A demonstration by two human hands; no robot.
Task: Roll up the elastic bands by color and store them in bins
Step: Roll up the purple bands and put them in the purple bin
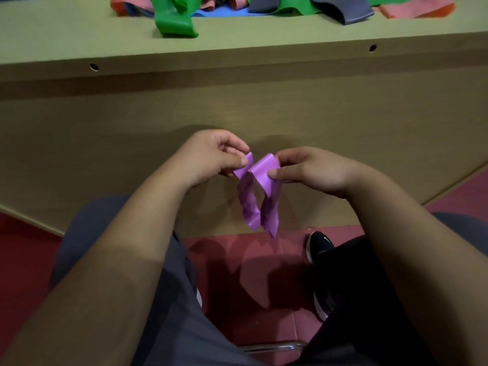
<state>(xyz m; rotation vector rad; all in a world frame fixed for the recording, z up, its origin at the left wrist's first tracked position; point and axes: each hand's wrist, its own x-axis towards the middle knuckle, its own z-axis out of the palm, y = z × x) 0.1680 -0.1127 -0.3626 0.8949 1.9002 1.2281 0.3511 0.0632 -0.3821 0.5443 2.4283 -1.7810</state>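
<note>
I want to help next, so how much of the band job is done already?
No rolled band or bin shows, so nothing looks finished. The left hand and right hand pinch the top of a purple band, barely rolled, its loop hanging down. A green band, grey band, blue band and pink band lie loose on the table, waiting.

Layout about the table point(79, 40)
A heap of bands point(264, 6) lies on the table's far side; before its near edge, lower, a single band point(260, 191) hangs between left hand point(211, 157) and right hand point(311, 170); below, a shoe point(319, 247) on the floor point(237, 273).
</note>
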